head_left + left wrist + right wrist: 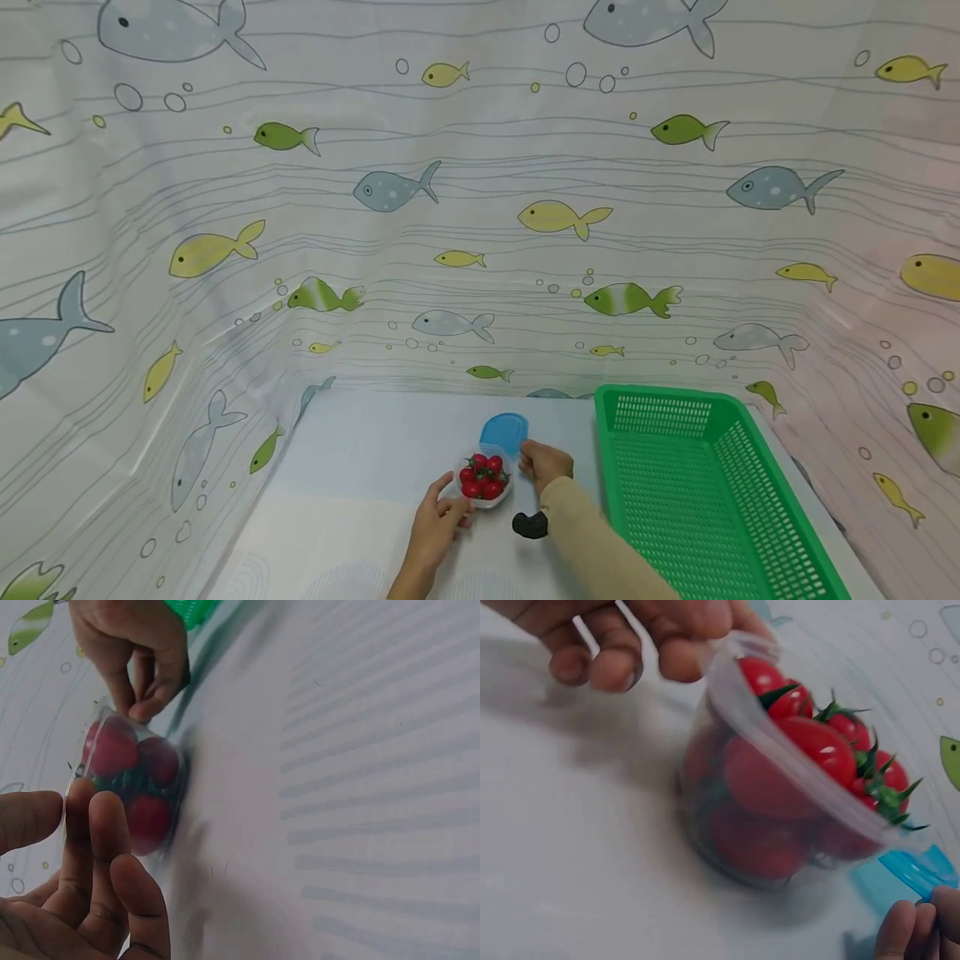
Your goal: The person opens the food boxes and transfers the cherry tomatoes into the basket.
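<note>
A clear plastic container (486, 502) full of red cherry tomatoes (483, 477) with green stems stands uncovered on the white table. My left hand (441, 518) is at its near left side, and in the right wrist view the left fingers (681, 660) pinch the rim. In the left wrist view, the left thumb (30, 819) and fingertips are on either side of the rim. Just behind the container is a blue lid (502, 432). My right hand (546, 464) pinches the lid's right edge; its fingertips (896, 926) show below the blue lid (922, 871) in the right wrist view.
A large green plastic basket (615, 467) with slatted walls stands on the right of the table (352, 467). Fish-patterned sheeting (480, 183) rises behind and at both sides. A black strap-like piece (530, 525) is by the right forearm.
</note>
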`<act>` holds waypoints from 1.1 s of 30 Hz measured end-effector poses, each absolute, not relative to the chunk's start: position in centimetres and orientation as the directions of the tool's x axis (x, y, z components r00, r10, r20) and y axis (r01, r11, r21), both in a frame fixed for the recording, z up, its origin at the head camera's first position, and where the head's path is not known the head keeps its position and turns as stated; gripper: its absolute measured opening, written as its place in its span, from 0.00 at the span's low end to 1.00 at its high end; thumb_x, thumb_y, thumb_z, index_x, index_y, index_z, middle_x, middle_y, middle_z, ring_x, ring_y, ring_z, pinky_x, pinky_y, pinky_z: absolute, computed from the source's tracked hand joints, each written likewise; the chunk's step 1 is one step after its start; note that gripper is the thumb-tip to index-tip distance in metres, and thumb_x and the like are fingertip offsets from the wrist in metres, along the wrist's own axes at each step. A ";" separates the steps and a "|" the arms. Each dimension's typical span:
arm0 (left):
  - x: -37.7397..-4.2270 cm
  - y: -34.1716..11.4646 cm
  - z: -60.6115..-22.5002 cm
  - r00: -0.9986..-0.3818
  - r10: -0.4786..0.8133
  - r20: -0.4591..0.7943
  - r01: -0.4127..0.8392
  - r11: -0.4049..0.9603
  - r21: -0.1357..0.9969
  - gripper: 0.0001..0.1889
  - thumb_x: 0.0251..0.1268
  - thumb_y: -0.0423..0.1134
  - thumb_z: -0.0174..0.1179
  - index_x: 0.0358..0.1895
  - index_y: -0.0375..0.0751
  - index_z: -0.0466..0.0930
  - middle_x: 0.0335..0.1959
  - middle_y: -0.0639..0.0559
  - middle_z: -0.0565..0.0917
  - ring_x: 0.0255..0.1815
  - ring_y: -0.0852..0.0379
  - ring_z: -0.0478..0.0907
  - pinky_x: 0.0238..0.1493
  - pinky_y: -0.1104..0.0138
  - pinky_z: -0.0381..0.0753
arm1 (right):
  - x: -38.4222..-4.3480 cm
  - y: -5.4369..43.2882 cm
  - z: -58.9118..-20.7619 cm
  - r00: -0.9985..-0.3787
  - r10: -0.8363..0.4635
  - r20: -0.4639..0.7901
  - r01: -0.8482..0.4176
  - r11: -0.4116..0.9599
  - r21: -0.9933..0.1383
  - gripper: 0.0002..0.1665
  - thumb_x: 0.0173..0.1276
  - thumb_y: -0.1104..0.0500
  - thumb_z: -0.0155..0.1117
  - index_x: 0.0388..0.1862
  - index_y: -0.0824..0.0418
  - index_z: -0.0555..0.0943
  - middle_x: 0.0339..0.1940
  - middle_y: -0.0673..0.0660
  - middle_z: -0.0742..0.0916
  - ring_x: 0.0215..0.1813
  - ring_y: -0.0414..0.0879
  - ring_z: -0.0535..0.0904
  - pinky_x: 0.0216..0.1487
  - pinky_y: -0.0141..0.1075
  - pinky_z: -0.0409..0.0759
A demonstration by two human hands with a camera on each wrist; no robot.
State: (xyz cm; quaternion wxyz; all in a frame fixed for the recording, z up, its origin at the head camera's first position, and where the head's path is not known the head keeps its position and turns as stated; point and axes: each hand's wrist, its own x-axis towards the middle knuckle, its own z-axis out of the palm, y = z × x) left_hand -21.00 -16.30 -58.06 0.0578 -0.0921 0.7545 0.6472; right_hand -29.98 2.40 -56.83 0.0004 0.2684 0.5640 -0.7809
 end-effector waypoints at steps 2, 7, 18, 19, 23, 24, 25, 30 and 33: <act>-21.0 -16.4 -58.1 -0.976 -0.064 -0.207 -0.215 0.144 0.966 0.36 0.75 0.42 0.58 0.78 0.33 0.54 0.41 0.49 0.88 0.38 0.51 0.84 0.35 0.63 0.77 | -29.9 2.3 -57.3 -0.850 0.324 -0.416 0.306 -0.340 -0.889 0.11 0.59 0.73 0.71 0.41 0.77 0.85 0.28 0.62 0.85 0.31 0.48 0.81 0.40 0.42 0.86; -21.0 -16.4 -58.1 -0.977 -0.067 -0.205 -0.212 0.141 0.967 0.36 0.74 0.41 0.59 0.77 0.32 0.54 0.40 0.49 0.88 0.38 0.51 0.84 0.34 0.64 0.77 | -29.9 2.6 -58.2 -0.848 0.334 -0.412 0.307 -0.324 -0.895 0.11 0.58 0.71 0.73 0.39 0.76 0.85 0.27 0.61 0.85 0.29 0.48 0.82 0.39 0.42 0.86; -21.1 -16.4 -58.4 -0.977 -0.078 -0.200 -0.210 0.145 0.967 0.35 0.74 0.41 0.59 0.77 0.32 0.55 0.39 0.49 0.88 0.36 0.53 0.84 0.34 0.64 0.77 | -29.9 2.8 -58.6 -0.870 0.345 -0.352 0.286 -0.227 -0.931 0.14 0.61 0.65 0.74 0.44 0.73 0.87 0.29 0.63 0.87 0.28 0.46 0.80 0.34 0.37 0.83; -21.1 -16.4 -58.4 -0.977 -0.080 -0.197 -0.207 0.145 0.967 0.35 0.74 0.40 0.59 0.77 0.32 0.55 0.39 0.48 0.88 0.36 0.53 0.84 0.34 0.64 0.77 | -30.0 2.8 -58.5 -0.876 0.351 -0.331 0.280 -0.190 -0.941 0.13 0.61 0.64 0.74 0.43 0.71 0.88 0.30 0.61 0.87 0.30 0.46 0.79 0.35 0.36 0.81; -21.2 -16.4 -58.4 -0.979 -0.082 -0.187 -0.197 0.146 0.969 0.35 0.74 0.39 0.59 0.77 0.32 0.55 0.39 0.47 0.88 0.36 0.52 0.85 0.33 0.64 0.77 | -30.4 2.6 -57.7 -0.901 0.372 -0.223 0.228 -0.031 -0.973 0.13 0.63 0.58 0.73 0.42 0.66 0.89 0.34 0.57 0.88 0.39 0.50 0.81 0.44 0.42 0.79; -21.3 -16.4 -58.5 -0.979 -0.081 -0.186 -0.196 0.148 0.969 0.35 0.75 0.39 0.58 0.77 0.31 0.54 0.40 0.47 0.88 0.36 0.52 0.85 0.34 0.64 0.77 | -30.6 2.6 -57.5 -0.906 0.374 -0.200 0.214 -0.005 -0.977 0.13 0.64 0.57 0.73 0.42 0.65 0.89 0.36 0.57 0.88 0.43 0.51 0.81 0.47 0.44 0.79; -21.3 -16.4 -58.5 -0.980 -0.080 -0.184 -0.194 0.150 0.969 0.35 0.75 0.39 0.58 0.77 0.31 0.54 0.40 0.46 0.88 0.37 0.52 0.85 0.34 0.64 0.77 | -30.8 2.5 -57.3 -0.911 0.371 -0.182 0.201 0.013 -0.980 0.13 0.65 0.56 0.72 0.43 0.64 0.89 0.39 0.56 0.88 0.46 0.52 0.81 0.51 0.46 0.79; -21.3 -16.4 -58.4 -0.976 -0.082 -0.204 -0.215 0.157 0.964 0.35 0.74 0.41 0.58 0.77 0.32 0.54 0.39 0.48 0.88 0.36 0.53 0.84 0.35 0.62 0.77 | -31.4 2.2 -55.5 -0.951 0.289 -0.114 0.136 0.058 -0.989 0.15 0.70 0.52 0.70 0.49 0.61 0.88 0.46 0.55 0.89 0.53 0.51 0.82 0.58 0.49 0.78; -21.2 -16.4 -58.4 -0.973 -0.083 -0.214 -0.224 0.151 0.963 0.36 0.74 0.42 0.59 0.78 0.33 0.54 0.39 0.49 0.88 0.36 0.54 0.84 0.36 0.63 0.77 | -31.3 2.3 -54.3 -0.983 0.171 -0.059 0.081 0.126 -0.989 0.17 0.71 0.50 0.70 0.52 0.59 0.87 0.46 0.54 0.88 0.52 0.50 0.82 0.56 0.47 0.79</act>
